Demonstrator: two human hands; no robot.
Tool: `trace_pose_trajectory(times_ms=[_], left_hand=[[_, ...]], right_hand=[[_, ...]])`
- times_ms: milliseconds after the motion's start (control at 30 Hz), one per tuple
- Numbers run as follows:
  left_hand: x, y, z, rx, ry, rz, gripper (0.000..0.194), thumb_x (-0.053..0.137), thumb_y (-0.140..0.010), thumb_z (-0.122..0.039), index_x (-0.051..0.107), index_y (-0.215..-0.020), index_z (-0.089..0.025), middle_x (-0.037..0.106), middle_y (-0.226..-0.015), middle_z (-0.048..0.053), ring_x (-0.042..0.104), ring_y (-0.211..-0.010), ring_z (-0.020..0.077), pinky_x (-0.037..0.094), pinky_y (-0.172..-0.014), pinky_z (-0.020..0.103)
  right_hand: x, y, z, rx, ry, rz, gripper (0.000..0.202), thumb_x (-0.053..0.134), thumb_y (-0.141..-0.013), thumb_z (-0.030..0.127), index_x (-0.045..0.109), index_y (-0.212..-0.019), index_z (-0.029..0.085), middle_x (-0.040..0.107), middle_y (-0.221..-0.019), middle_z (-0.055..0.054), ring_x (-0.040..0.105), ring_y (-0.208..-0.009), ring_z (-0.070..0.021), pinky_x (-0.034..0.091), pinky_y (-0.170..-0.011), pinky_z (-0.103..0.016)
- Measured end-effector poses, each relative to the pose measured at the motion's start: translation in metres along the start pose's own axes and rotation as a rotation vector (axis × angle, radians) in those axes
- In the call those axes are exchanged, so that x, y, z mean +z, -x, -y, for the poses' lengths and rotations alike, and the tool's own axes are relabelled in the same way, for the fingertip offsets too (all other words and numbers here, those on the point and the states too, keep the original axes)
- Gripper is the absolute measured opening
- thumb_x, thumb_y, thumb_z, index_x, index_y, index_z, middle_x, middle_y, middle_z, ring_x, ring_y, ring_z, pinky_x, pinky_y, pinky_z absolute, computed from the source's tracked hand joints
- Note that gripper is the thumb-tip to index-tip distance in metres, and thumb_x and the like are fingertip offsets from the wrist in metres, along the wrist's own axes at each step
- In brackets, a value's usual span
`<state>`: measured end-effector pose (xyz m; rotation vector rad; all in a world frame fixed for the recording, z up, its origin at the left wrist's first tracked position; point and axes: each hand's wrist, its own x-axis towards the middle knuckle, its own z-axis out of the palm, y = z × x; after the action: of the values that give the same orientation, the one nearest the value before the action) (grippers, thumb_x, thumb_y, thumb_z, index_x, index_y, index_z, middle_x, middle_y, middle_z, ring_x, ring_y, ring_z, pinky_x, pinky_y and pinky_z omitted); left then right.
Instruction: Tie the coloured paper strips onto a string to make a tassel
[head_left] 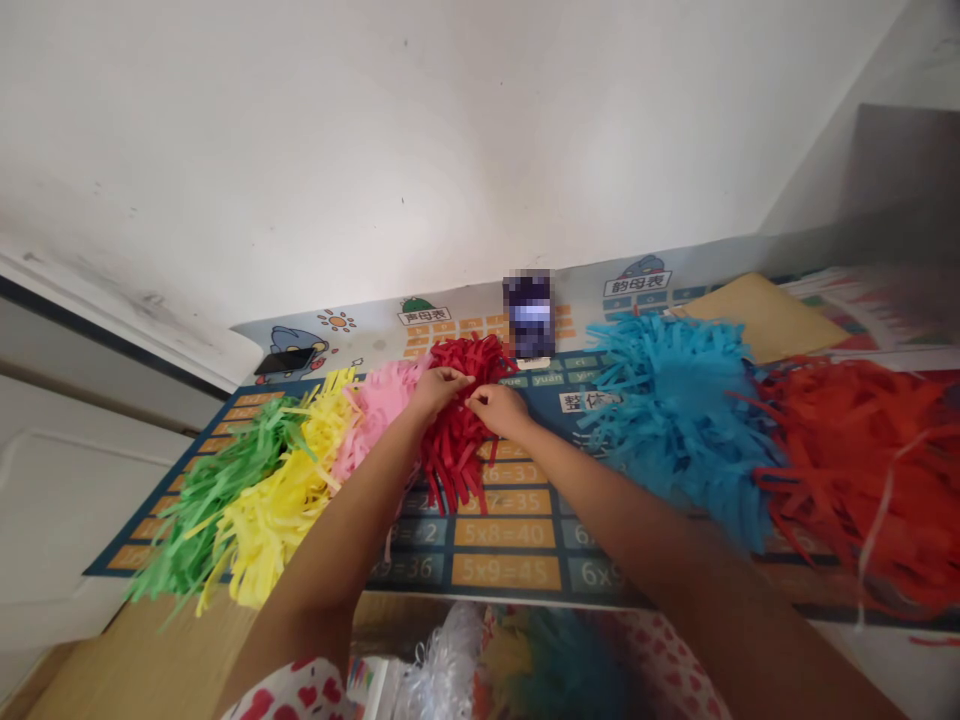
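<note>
- Pompom (456,462), dark red: on mat (506,532), right of pink fringe (381,402).
- Left hand (444,387), right hand (499,408): fingertips pinched over it; can't tell whether strands are caught.
- Step: probably separating strands; next calls for light pull.

Both arms of the person are bare at the forearm and converge near the centre of the view. The left forearm enters from 7 o'clock and rises toward 1 o'clock; the right enters between 4 and 5 o'clock and runs toward 10 o'clock. Left hand (444,386): back uppermost, digits directed to 3 o'clock, fingertips drawn in to a pinch. Right hand (498,408): fingers curled, thumb and forefinger pinched, directed to 9 o'clock. The left fingertips sit at 12 o'clock of the right ones, just beside them.
</note>
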<state>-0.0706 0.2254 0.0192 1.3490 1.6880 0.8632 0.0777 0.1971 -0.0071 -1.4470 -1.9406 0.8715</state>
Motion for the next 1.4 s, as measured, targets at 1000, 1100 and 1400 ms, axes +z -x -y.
trace_pose_trajectory(times_ms=[1000,1100,1400], left_hand=[[-0.032,0.023,-0.006,0.185,-0.436,-0.360,0.008,0.057,-0.075,-0.019,0.059,-0.083,-0.018,0.065,-0.071,0.004,0.061,-0.071,0.0206,0.038,-0.062,0.027],[-0.035,0.028,-0.011,0.187,-0.477,-0.437,0.021,0.045,-0.085,-0.017,0.056,-0.103,-0.018,0.068,-0.083,0.007,0.063,-0.076,0.0210,0.041,-0.067,0.028],[-0.023,0.027,-0.015,0.081,-0.569,-0.201,0.027,0.070,-0.080,-0.041,0.067,-0.085,-0.015,0.072,-0.083,0.007,0.068,-0.082,0.0225,0.049,-0.076,0.031]], right_hand=[[-0.011,0.010,0.016,-0.326,0.314,-0.041,0.055,0.042,-0.096,0.059,0.061,-0.126,0.017,0.068,-0.121,-0.014,0.044,-0.128,-0.0300,0.025,-0.106,-0.049],[-0.011,0.009,0.021,-0.318,0.402,0.025,0.059,0.034,-0.096,0.065,0.069,-0.111,0.020,0.070,-0.116,-0.013,0.046,-0.122,-0.0312,0.026,-0.103,-0.051],[-0.012,0.017,0.027,-0.300,0.463,0.132,0.061,0.029,-0.095,0.067,0.067,-0.118,0.026,0.064,-0.131,-0.007,0.034,-0.137,-0.0324,0.019,-0.108,-0.057]])
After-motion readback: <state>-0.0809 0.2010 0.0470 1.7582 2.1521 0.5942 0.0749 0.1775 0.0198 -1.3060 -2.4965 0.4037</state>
